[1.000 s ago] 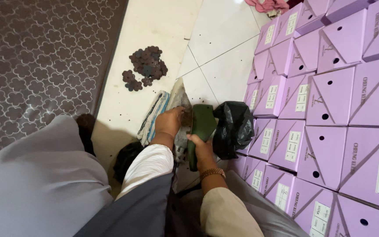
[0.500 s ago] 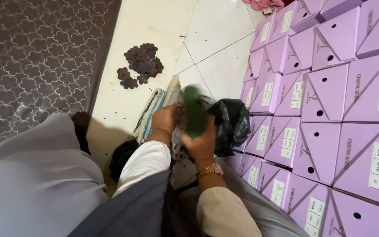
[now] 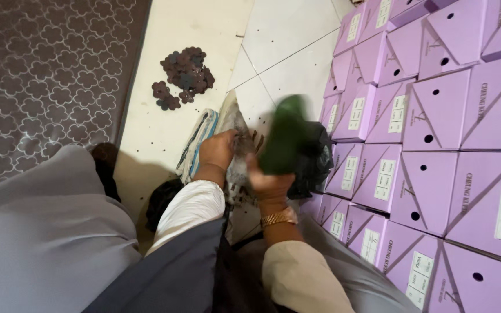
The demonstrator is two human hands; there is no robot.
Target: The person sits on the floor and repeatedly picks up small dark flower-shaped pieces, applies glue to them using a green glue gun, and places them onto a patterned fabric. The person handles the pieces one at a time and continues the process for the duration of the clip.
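Head view looks straight down past grey clothing and pale sleeves to a tiled floor (image 3: 297, 35). The right hand (image 3: 269, 184), with a gold bracelet (image 3: 278, 218) at the wrist, is wrapped around the lower end of a dark green object (image 3: 285, 136); the object is blurred, so its exact kind cannot be told, but it stands tilted upward from the fist, just in front of a crumpled black plastic bag (image 3: 314, 159). The left hand (image 3: 218, 149) is closed on a grey, speckled sheet of paper or cloth (image 3: 236, 168) that runs from the fingers down between the two wrists. Just to the left of that hand lies a folded striped cloth (image 3: 195, 145) on the floor. Farther up the floor, well apart from both hands, sits a small heap of dark flower-shaped pieces (image 3: 184, 75). Along the right side, rows of lilac cardboard boxes (image 3: 436, 116) with round holes and white labels are packed close together, the nearest ones touching the black bag. On the left a brown patterned carpet (image 3: 42, 75) meets the pale floor edge.
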